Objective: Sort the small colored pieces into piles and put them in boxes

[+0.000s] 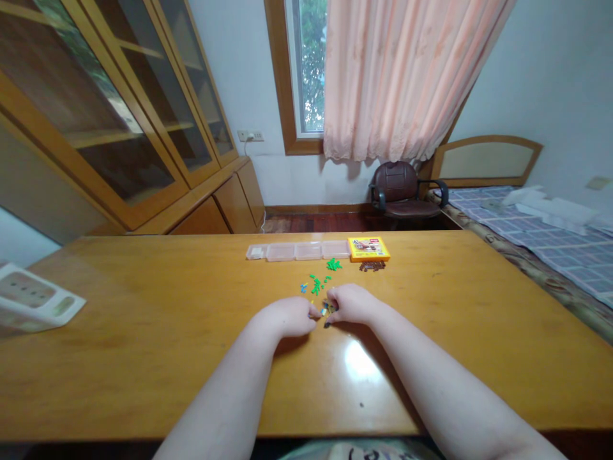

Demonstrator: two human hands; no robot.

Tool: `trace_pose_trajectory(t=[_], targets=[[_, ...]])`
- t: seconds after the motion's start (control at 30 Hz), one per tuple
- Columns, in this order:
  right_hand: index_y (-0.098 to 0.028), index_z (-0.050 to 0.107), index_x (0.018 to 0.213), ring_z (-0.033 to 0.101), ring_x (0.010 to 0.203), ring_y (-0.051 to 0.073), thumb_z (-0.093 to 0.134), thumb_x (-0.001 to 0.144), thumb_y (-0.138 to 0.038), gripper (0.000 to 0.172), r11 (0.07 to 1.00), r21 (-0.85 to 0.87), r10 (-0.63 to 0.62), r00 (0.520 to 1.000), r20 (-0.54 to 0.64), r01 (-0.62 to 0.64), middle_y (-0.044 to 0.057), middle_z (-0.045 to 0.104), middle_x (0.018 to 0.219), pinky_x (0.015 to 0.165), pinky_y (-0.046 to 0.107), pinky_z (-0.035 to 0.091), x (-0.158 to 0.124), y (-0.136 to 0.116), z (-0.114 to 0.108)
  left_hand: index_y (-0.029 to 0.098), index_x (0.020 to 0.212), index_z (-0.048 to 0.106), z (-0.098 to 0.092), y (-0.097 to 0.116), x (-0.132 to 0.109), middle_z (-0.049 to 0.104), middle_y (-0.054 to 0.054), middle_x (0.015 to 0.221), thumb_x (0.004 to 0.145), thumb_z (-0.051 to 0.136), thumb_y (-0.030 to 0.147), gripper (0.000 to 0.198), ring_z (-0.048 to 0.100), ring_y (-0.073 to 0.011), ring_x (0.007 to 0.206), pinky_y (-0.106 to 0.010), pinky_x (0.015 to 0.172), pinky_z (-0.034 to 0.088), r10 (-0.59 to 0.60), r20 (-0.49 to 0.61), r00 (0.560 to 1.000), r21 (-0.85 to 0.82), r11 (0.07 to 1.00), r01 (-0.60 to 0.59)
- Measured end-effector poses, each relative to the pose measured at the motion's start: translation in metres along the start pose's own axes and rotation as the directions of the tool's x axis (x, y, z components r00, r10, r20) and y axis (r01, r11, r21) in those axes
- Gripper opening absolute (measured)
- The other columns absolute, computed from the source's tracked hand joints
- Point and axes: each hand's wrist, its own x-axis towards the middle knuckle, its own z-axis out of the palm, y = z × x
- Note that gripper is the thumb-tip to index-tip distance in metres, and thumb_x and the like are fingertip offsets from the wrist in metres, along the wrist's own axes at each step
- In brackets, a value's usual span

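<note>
At the middle of the table (143,332), the left hand (287,317) and right hand (352,304) curl fingertip to fingertip, pinching tiny coloured pieces (325,311), probably light, hard, slippery plastic, best nipped by their sides.

Reads as a bedroom in a home. Straight beyond the joined grip of left hand (287,317) and right hand (352,303), far off at the wall: a wood-framed window (311,64) with a pink curtain (397,76), a brown armchair (400,191) below. Well to the right of the grip: a bed (536,243) under a checked cover, with a wooden headboard (483,160). Up and left of the grip: glass-doored wooden cabinets (119,108). Directly beneath the grip: a broad wooden table (143,332).
</note>
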Motion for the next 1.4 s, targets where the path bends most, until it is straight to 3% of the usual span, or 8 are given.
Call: trace_pose_trajectory(t=[0.27, 0.4, 0.5, 0.7, 0.87, 0.97, 1.13, 1.4], targets=[[-0.021, 0.066, 0.082, 0.058, 0.067, 0.017, 0.063, 0.075, -0.057, 0.037, 0.999, 0.041, -0.013, 0.996, -0.090, 0.017, 0.005, 0.068, 0.077, 0.057, 0.024, 0.033, 0.002, -0.006, 0.003, 0.037, 0.115, 0.062, 0.006, -0.009, 0.007, 0.071, 0.000, 0.105, 0.074, 0.049, 0.026, 0.044, 0.066, -0.0215, 0.088, -0.029, 0.077, 0.049, -0.025, -0.026, 0.999, 0.009, 1.000, 0.025], [-0.021, 0.069, 0.094, 0.062, 0.078, 0.017, 0.051, 0.087, -0.036, 0.024, 0.992, 0.111, -0.044, 0.984, -0.171, 0.064, 0.006, 0.070, 0.086, 0.068, 0.025, 0.040, 0.000, 0.002, -0.002, 0.035, 0.123, 0.057, 0.007, -0.013, 0.011, 0.065, -0.002, 0.120, 0.075, 0.049, 0.024, 0.051, 0.063, -0.0238, 0.103, -0.032, 0.087, 0.047, -0.070, -0.051, 0.996, 0.024, 0.997, 0.071], [-0.024, 0.068, 0.108, 0.062, 0.090, 0.018, 0.049, 0.084, -0.021, 0.030, 0.976, 0.140, -0.136, 0.973, -0.188, 0.164, 0.004, 0.070, 0.100, 0.080, 0.026, 0.042, 0.000, 0.006, -0.002, 0.033, 0.121, 0.058, 0.007, -0.012, 0.010, 0.064, -0.003, 0.121, 0.075, 0.048, 0.023, 0.048, 0.062, -0.0237, 0.105, -0.032, 0.088, 0.047, -0.045, -0.062, 0.997, 0.058, 0.997, 0.048], [-0.026, 0.070, 0.108, 0.063, 0.081, 0.018, 0.050, 0.082, -0.023, 0.033, 0.973, 0.102, -0.192, 0.973, -0.128, 0.206, 0.004, 0.072, 0.094, 0.072, 0.025, 0.043, 0.000, 0.006, 0.000, 0.022, 0.104, 0.066, 0.007, 0.017, 0.000, 0.070, -0.010, 0.103, 0.080, 0.044, 0.029, 0.034, 0.066, -0.0268, 0.091, -0.034, 0.077, 0.051, -0.065, -0.057, 0.996, 0.170, 0.983, 0.074], [-0.021, 0.074, 0.080, 0.057, 0.066, 0.014, 0.051, 0.085, -0.028, 0.025, 0.974, 0.051, -0.212, 0.967, -0.144, 0.221, 0.003, 0.071, 0.077, 0.061, 0.024, 0.035, -0.001, 0.010, -0.001, 0.013, 0.115, 0.062, 0.027, 0.051, -0.017, 0.067, -0.017, 0.108, 0.084, 0.042, 0.034, 0.042, 0.063, -0.0317, 0.098, -0.044, 0.083, 0.050, -0.108, -0.160, 0.981, 0.211, 0.967, 0.141], [-0.018, 0.069, 0.065, 0.052, 0.060, 0.012, 0.049, 0.088, -0.030, 0.033, 0.981, 0.041, -0.177, 0.957, -0.230, 0.192, 0.004, 0.066, 0.066, 0.059, 0.024, 0.031, 0.000, 0.016, -0.002, 0.009, 0.134, 0.047, 0.056, 0.052, -0.026, 0.052, -0.019, 0.132, 0.084, 0.047, 0.040, 0.059, 0.046, -0.0339, 0.123, -0.049, 0.100, 0.039, -0.083, -0.281, 0.956, 0.276, 0.947, 0.163], [-0.017, 0.064, 0.062, 0.050, 0.060, 0.012, 0.042, 0.093, -0.032, 0.041, 0.985, 0.146, -0.006, 0.874, -0.486, 0.088, 0.004, 0.061, 0.063, 0.059, 0.024, 0.031, 0.007, 0.032, 0.001, 0.012, 0.146, 0.026, 0.094, 0.025, -0.021, 0.018, -0.012, 0.153, 0.086, 0.038, 0.058, 0.077, 0.016, -0.0300, 0.141, -0.054, 0.114, 0.011, 0.020, -0.193, 0.981, 0.265, 0.964, 0.033], [-0.017, 0.063, 0.064, 0.053, 0.063, 0.014, 0.043, 0.091, -0.033, 0.038, 0.961, 0.273, 0.140, 0.786, -0.602, 0.039, 0.004, 0.062, 0.066, 0.061, 0.025, 0.035, 0.010, 0.045, 0.011, 0.013, 0.147, 0.021, 0.086, 0.003, 0.013, 0.017, -0.012, 0.153, 0.089, 0.026, 0.060, 0.074, 0.011, -0.0283, 0.142, -0.057, 0.114, 0.003, 0.039, -0.302, 0.952, 0.275, 0.960, 0.048]])
